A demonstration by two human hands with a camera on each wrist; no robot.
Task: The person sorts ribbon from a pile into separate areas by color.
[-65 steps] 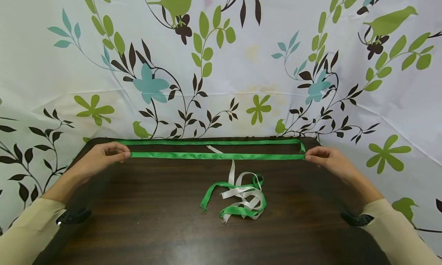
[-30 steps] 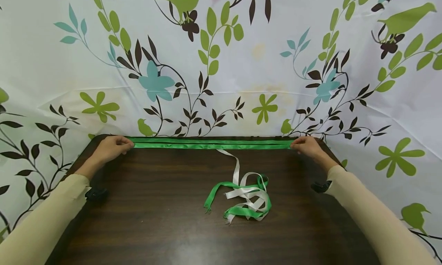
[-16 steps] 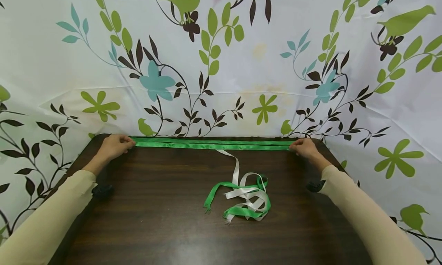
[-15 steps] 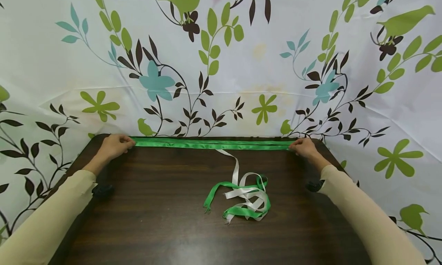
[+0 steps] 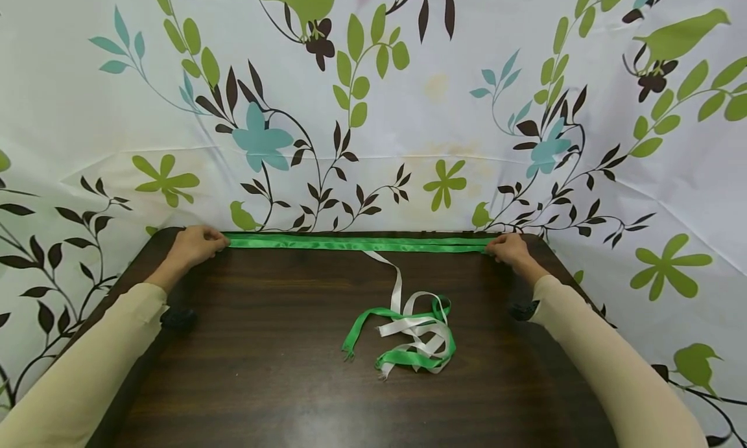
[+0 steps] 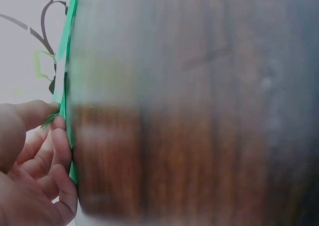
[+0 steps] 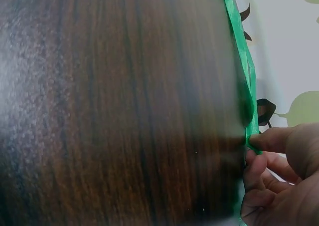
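Note:
A green satin ribbon stretches along the far edge of the dark table, with a second green strip right behind it. At its left end my left hand pinches the ribbon between thumb and index finger. Frayed green threads poke out under the thumb of that hand in the left wrist view. My right hand pinches the right end. In the right wrist view two green strips lie close together and meet at the fingertips of that hand.
Nearer the middle of the brown wooden table lies a loose tangle of green and white ribbons. A white ribbon runs from it to beneath the stretched green one. Behind the table hangs a white cloth with leaves and birds.
Both hands have carried the stretched ribbon away from me, up against the strip at the far edge, closing the gap between them. Over the last half second hardly anything moves.

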